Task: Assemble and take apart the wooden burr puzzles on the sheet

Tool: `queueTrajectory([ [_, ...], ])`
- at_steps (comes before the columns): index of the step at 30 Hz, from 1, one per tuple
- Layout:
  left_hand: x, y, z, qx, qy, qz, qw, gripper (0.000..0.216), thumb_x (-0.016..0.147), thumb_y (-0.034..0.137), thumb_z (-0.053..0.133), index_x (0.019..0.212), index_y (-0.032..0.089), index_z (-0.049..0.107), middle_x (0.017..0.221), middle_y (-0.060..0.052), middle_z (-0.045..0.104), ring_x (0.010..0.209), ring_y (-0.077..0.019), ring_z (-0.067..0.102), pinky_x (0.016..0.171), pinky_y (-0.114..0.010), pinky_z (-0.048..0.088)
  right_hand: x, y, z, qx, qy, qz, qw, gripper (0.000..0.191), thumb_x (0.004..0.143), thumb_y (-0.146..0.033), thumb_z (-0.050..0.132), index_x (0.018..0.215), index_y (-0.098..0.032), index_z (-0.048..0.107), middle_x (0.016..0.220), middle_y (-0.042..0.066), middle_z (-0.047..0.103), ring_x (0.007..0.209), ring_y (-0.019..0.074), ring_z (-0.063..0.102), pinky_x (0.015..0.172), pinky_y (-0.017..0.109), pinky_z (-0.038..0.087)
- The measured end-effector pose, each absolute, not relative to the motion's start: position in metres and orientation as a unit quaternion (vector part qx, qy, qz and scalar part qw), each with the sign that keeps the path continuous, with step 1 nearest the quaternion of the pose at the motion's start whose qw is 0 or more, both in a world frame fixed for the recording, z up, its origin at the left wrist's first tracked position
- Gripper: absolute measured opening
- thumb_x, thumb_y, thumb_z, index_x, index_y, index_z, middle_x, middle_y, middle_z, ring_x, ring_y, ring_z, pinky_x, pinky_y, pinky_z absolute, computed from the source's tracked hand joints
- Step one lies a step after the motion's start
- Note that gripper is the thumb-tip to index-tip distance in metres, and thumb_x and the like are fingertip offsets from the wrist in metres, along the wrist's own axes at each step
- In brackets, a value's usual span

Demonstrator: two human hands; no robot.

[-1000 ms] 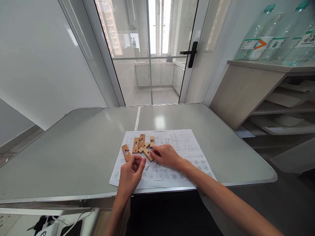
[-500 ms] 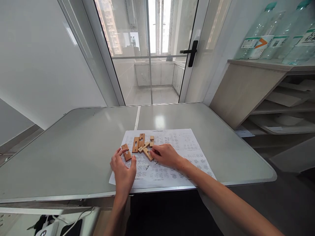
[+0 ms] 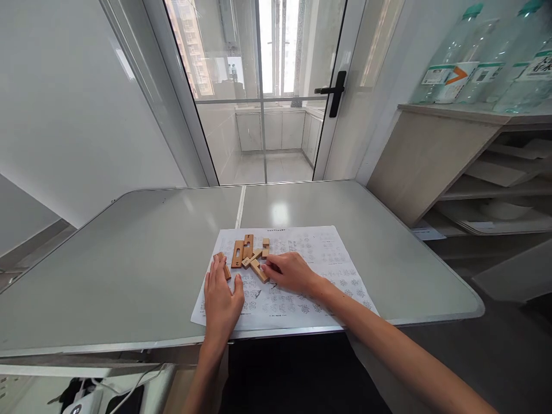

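My left hand [image 3: 223, 298] lies over a reddish-brown wooden puzzle piece [image 3: 228, 273], fingers stretched out across it and thumb apart. Much of that piece is hidden beneath the fingers. My right hand [image 3: 290, 270] is closed, its fingertips at the right end of a light notched wooden puzzle piece [image 3: 257, 269]. Between the hands, two more reddish-brown pieces stand side by side: a slotted one [image 3: 237, 250] marked 2 and another piece [image 3: 248, 244]. A small light piece [image 3: 251, 259] lies slanted against them. Behind my right fingers sits another light notched piece [image 3: 265, 242].
Under the pieces lies a printed sheet [image 3: 340, 276] with rows of small drawings, on a grey-green table [image 3: 129, 259]. A glass door [image 3: 284, 132] stands beyond the far edge. To the right is a shelf unit [image 3: 440, 155] with several plastic bottles [image 3: 457, 63] on top.
My left hand has moved slightly to the right, and its fingers have straightened and come together over the reddish-brown piece, hiding more of it. My right hand has stayed in place.
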State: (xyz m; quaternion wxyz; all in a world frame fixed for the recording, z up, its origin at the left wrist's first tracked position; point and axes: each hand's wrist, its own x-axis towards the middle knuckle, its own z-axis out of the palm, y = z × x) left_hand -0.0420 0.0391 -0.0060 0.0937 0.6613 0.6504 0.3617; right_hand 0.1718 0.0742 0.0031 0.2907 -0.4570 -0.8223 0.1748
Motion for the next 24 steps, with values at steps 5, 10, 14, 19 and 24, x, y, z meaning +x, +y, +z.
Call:
queueTrajectory([
  [5, -0.045, 0.05, -0.021, 0.702, 0.629, 0.327, 0.074, 0.055, 0.103, 0.031, 0.045, 0.156, 0.017, 0.047, 0.17, -0.016, 0.037, 0.16, -0.0332, 0.03, 0.13, -0.059, 0.026, 0.172, 0.074, 0.002, -0.448, -0.823, 0.179, 0.3, 0.033, 0.105, -0.028, 0.057, 0.074, -0.019, 0.051, 0.063, -0.004, 0.058, 0.054, 0.0088, 0.044, 0.057, 0.023, 0.029],
  [10, -0.054, 0.073, -0.024, 0.744, 0.595, 0.289, 0.095, 0.051, 0.107, 0.035, 0.038, 0.154, 0.022, 0.053, 0.17, -0.013, 0.037, 0.16, -0.0343, 0.028, 0.129, -0.06, 0.028, 0.172, 0.07, 0.006, -0.425, -0.827, 0.21, 0.303, 0.022, 0.095, -0.032, 0.071, 0.088, -0.021, 0.053, 0.068, -0.006, 0.06, 0.057, 0.0097, 0.048, 0.06, 0.023, 0.034],
  [14, -0.058, 0.088, -0.013, 0.774, 0.576, 0.236, 0.116, 0.052, 0.108, 0.049, 0.036, 0.152, 0.03, 0.057, 0.173, -0.008, 0.033, 0.161, -0.0357, 0.025, 0.128, -0.062, 0.026, 0.173, 0.068, 0.007, -0.414, -0.834, 0.222, 0.289, 0.027, 0.09, -0.032, 0.076, 0.098, -0.023, 0.052, 0.068, -0.009, 0.056, 0.057, 0.01, 0.049, 0.059, 0.024, 0.035],
  [19, -0.059, 0.092, 0.001, 0.786, 0.577, 0.187, 0.115, 0.053, 0.107, 0.06, 0.036, 0.151, 0.04, 0.057, 0.171, -0.003, 0.036, 0.16, -0.0371, 0.027, 0.127, -0.062, 0.026, 0.174, 0.069, 0.006, -0.415, -0.832, 0.227, 0.29, 0.021, 0.095, -0.031, 0.07, 0.101, -0.023, 0.052, 0.068, -0.009, 0.056, 0.056, 0.0102, 0.049, 0.058, 0.024, 0.034],
  [24, -0.064, 0.087, 0.01, 0.779, 0.6, 0.162, 0.08, 0.051, 0.107, 0.058, 0.037, 0.15, 0.04, 0.058, 0.169, -0.002, 0.041, 0.157, -0.0379, 0.033, 0.124, -0.063, 0.031, 0.173, 0.07, 0.005, -0.419, -0.831, 0.221, 0.292, 0.019, 0.096, -0.029, 0.068, 0.103, -0.022, 0.052, 0.068, -0.009, 0.055, 0.056, 0.0103, 0.049, 0.058, 0.024, 0.035],
])
